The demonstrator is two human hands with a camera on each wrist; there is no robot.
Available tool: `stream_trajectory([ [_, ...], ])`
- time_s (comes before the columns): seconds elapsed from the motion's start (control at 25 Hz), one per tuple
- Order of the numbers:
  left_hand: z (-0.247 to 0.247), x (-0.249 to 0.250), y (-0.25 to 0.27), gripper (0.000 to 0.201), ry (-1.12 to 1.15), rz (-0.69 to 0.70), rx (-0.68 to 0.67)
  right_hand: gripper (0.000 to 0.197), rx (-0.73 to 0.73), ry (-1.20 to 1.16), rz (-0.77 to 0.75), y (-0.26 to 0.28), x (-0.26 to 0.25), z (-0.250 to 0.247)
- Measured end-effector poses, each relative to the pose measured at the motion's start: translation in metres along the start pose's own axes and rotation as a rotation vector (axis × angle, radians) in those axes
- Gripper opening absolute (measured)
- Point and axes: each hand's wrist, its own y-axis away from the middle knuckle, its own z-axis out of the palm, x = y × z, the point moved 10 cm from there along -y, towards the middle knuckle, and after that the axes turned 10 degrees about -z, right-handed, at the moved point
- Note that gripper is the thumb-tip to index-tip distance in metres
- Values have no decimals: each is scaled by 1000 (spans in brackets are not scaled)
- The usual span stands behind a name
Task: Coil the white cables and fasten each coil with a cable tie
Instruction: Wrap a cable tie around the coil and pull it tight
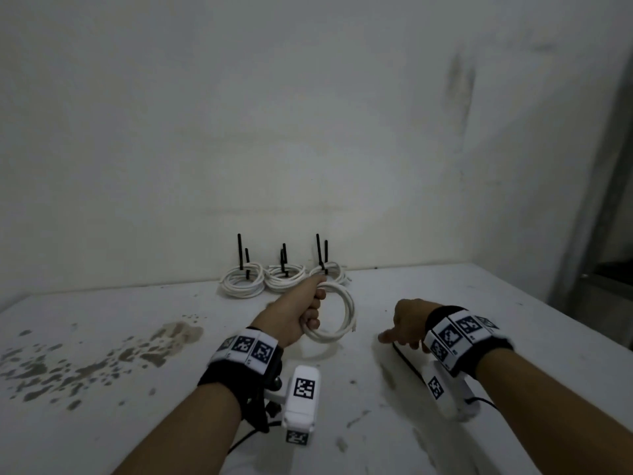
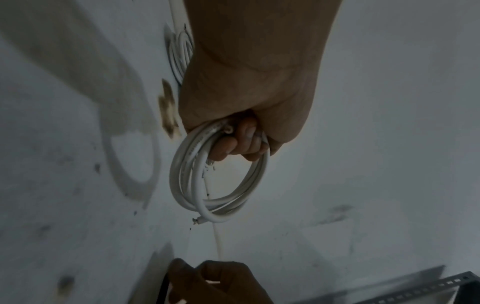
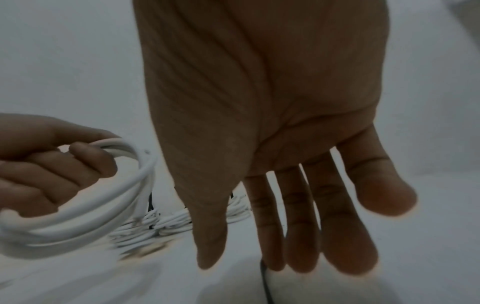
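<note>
White cable coil (image 1: 334, 311) hangs upright just above centre of the head view, clear of the tabletop (image 1: 137, 337). The left hand (image 1: 298, 313) has its fingers curled through the ring and clamped around the bundled turns on the coil's left side. In the left wrist view one loose cable end (image 2: 198, 221) juts out at the coil's lowest edge, so the bundle is not yet bound.

To the right of the coil, the right hand (image 1: 406, 325) is low over the table with fingers (image 3: 298, 226) straight and spread, gripping nothing. Directly beneath it lies a black cable tie (image 1: 407, 363), its long axis running from the fingertips back toward the lower right of the frame. I judge the coming move to be the right hand picking up that tie. The right hand is the nearer one, almost touching it, and the tie lies lengthwise under the palm.

Against the wall (image 1: 308, 132), above the held coil, three finished coils (image 1: 284, 277) sit in a row, each with black tie tails sticking up.
</note>
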Motion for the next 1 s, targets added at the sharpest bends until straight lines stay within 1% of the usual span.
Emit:
stream_trajectory([
  [0.08,16,-3,-4,42,-19,-8,-1,45,-21,-7,-13,0,6,12],
  [0.16,27,-5,-7,40,-42,-9,6,43,5,-38,-52,-1,7,19],
  [0.28,36,-8,-11,37,-63,-9,23,29,45,-111,-89,-2,12,21],
  [0.32,38,-9,-12,37,-62,-8,29,25,75,-179,-81,0,16,19],
  [0.36,38,-9,-14,37,-60,-4,35,22,133,-308,-73,3,20,14],
  [0.44,37,-9,-16,37,-62,11,61,16,325,-708,-101,15,25,-6],
  [0.48,35,-8,-17,37,-67,21,78,15,413,-914,-151,25,22,-18],
  [0.52,34,-8,-17,37,-71,32,89,13,465,-1078,-223,35,16,-29],
  [0.56,33,-8,-17,37,-71,41,93,13,485,-1179,-310,45,6,-39],
  [0.6,33,-8,-15,38,-62,48,92,13,489,-1217,-397,51,-6,-47],
  [0.64,32,-8,-13,39,-45,55,89,13,489,-1201,-474,55,-19,-52],
  [0.68,30,-7,-10,40,-22,61,80,13,508,-1127,-538,57,-30,-56],
  [0.72,28,-6,-6,42,8,69,63,12,576,-989,-591,58,-39,-60],
  [0.8,26,-4,3,48,66,81,6,14,792,-653,-670,63,-56,-67],
  [0.88,22,-4,13,49,135,80,-54,12,985,-389,-767,71,-78,-69],
  [0.92,17,-5,18,48,178,75,-82,11,1059,-249,-810,76,-91,-67],
  [1.0,9,-6,27,50,234,52,-139,18,1136,27,-820,79,-117,-61],
])
